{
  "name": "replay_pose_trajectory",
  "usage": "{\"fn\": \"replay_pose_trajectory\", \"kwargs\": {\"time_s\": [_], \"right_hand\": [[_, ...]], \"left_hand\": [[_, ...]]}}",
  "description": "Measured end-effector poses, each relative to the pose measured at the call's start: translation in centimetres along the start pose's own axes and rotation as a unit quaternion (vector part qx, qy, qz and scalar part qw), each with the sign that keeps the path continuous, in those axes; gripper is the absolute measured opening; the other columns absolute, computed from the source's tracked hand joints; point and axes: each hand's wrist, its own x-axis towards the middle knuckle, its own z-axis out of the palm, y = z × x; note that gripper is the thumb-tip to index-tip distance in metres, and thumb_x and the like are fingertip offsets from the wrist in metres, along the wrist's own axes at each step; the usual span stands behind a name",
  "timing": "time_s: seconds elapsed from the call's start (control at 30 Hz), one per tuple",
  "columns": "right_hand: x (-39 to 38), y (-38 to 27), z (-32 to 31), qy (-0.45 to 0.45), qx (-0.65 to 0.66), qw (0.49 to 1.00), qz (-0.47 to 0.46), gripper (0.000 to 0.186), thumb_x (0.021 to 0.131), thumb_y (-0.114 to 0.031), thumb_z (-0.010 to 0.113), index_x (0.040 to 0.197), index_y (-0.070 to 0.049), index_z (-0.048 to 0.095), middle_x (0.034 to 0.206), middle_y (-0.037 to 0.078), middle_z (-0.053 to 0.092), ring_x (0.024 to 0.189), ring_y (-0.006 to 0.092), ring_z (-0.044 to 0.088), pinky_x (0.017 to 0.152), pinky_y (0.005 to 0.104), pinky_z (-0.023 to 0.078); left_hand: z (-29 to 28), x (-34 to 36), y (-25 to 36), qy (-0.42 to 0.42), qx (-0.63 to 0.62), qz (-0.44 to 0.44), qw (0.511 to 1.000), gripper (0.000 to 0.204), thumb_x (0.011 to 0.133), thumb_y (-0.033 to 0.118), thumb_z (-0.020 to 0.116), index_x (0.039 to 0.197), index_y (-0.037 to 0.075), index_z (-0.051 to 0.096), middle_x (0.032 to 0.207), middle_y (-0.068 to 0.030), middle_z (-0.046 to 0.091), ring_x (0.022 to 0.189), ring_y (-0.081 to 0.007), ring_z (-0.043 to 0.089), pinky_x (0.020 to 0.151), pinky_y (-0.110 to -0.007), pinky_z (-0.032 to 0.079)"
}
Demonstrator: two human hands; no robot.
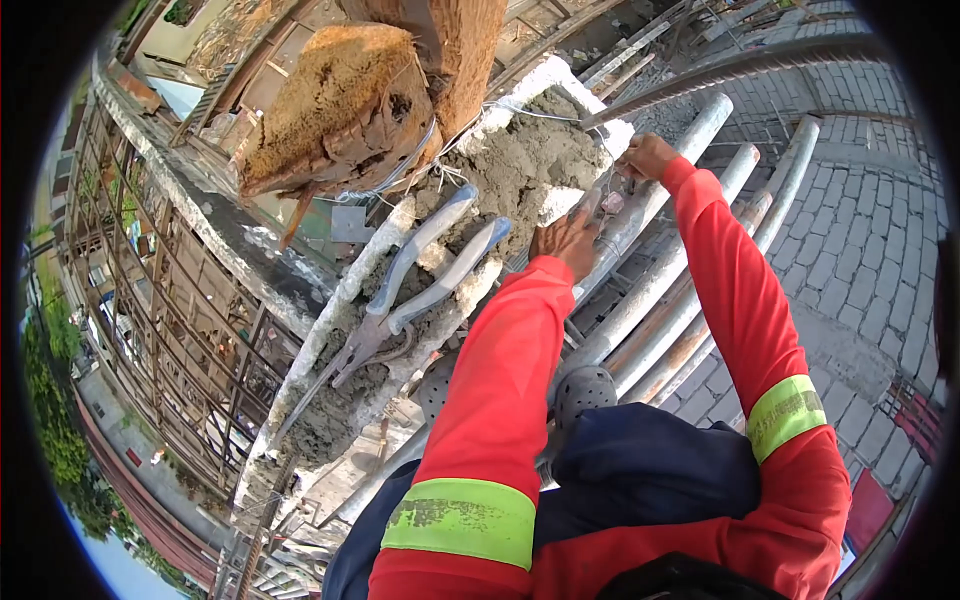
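Observation:
My left hand (pixel 568 243) is bent at the right edge of a wall top (pixel 545 150) that is filled with rough grey mortar. Its fingers are drawn together, and whatever is between them is hidden. A little farther off, my right hand (pixel 648 158) is closed in a pinch at the wall's corner, where thin tie wire (pixel 545 114) runs to its fingertips. A small pinkish lump (pixel 612 203) shows between the hands. Pliers (pixel 400 285) with blue-grey handles lie on the mortar left of my left forearm, their jaws toward the near end of the wall.
A worn wooden post with a brown, spongy block (pixel 335 110) rises at the far left. A ribbed steel bar (pixel 740 75) slants above my right hand. Metal pipes (pixel 640 310) run under my grey clogs (pixel 583 392). A grey block wall (pixel 850 230) stands lower right; rusty bars (pixel 165 290) stand left.

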Motion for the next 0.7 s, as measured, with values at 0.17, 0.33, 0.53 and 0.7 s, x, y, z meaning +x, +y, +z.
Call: {"fn": "replay_pose_trajectory", "kwargs": {"time_s": [0.17, 0.33, 0.53, 0.7], "right_hand": [[-7.8, 2.8, -2.0, 0.185, 0.272, 0.944, -0.021, 0.032, 0.086, -0.035, 0.056, 0.095, -0.004, 0.059, 0.077, -0.001, 0.057, 0.064, 0.0074, 0.052, 0.056, 0.0207, 0.043], [-15.6, -1.1, 4.2, 0.086, 0.382, 0.92, 0.021, 0.029, 0.087, -0.031, 0.055, 0.096, -0.003, 0.057, 0.08, 0.001, 0.058, 0.066, 0.0084, 0.055, 0.061, 0.0209, 0.046], [-18.2, -4.0, 11.6, -0.026, 0.568, 0.816, 0.107, 0.032, 0.089, -0.027, 0.053, 0.11, -0.003, 0.049, 0.088, 0.006, 0.059, 0.074, 0.0135, 0.059, 0.065, 0.0263, 0.049], [-20.2, -3.5, 11.4, -0.016, 0.701, 0.702, 0.124, 0.033, 0.088, -0.026, 0.053, 0.112, -0.005, 0.047, 0.088, 0.007, 0.059, 0.072, 0.0153, 0.06, 0.063, 0.0285, 0.049]], "left_hand": [[-4.1, 0.8, 3.9, -0.173, 0.008, -0.024, 0.985, 0.034, 0.084, 0.033, 0.048, 0.104, 0.009, 0.061, 0.112, -0.0159, 0.057, 0.106, -0.0299, 0.052, 0.092, -0.045, 0.034], [-5.7, -0.3, 4.9, -0.163, 0.064, -0.031, 0.984, 0.028, 0.083, 0.025, 0.049, 0.099, 0.005, 0.061, 0.099, -0.0179, 0.061, 0.085, -0.0333, 0.06, 0.079, -0.043, 0.044], [-6.6, 0.4, 6.2, -0.195, -0.214, -0.197, 0.936, 0.024, 0.08, 0.014, 0.051, 0.098, 0.0, 0.058, 0.09, -0.0199, 0.062, 0.074, -0.0278, 0.062, 0.062, -0.039, 0.048], [-6.1, -1.8, 9.0, -0.202, -0.622, -0.282, 0.702, 0.032, 0.078, 0.012, 0.052, 0.105, -0.004, 0.052, 0.087, -0.0194, 0.059, 0.07, -0.0243, 0.06, 0.058, -0.039, 0.048]]}}
